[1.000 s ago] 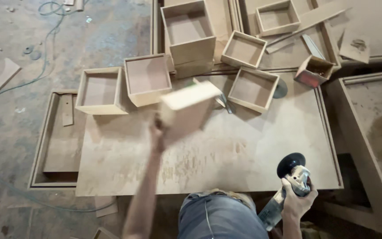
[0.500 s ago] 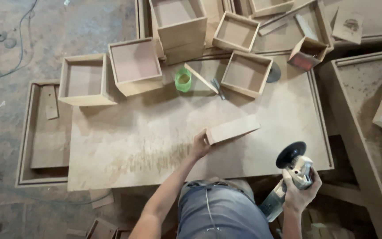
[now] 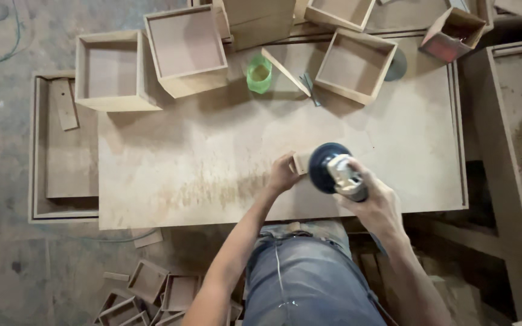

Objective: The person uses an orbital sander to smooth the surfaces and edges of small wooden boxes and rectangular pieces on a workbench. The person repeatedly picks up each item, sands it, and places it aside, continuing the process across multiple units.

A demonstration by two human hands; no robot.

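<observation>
Right hand (image 3: 377, 204) has swung grinder (image 3: 335, 170) up from beside hip onto wood piece (image 3: 300, 163); disc now over it. Left hand (image 3: 282, 175) gripping same piece at its left end, on board tabletop (image 3: 212, 157), near front edge. Green cup (image 3: 259, 73) and open wooden boxes (image 3: 182, 48) at far side.

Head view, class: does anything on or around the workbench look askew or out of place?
Yes. One open wooden box sits tilted, propped on its neighbour at the workbench back edge. More small boxes lie jumbled on the floor below.
</observation>
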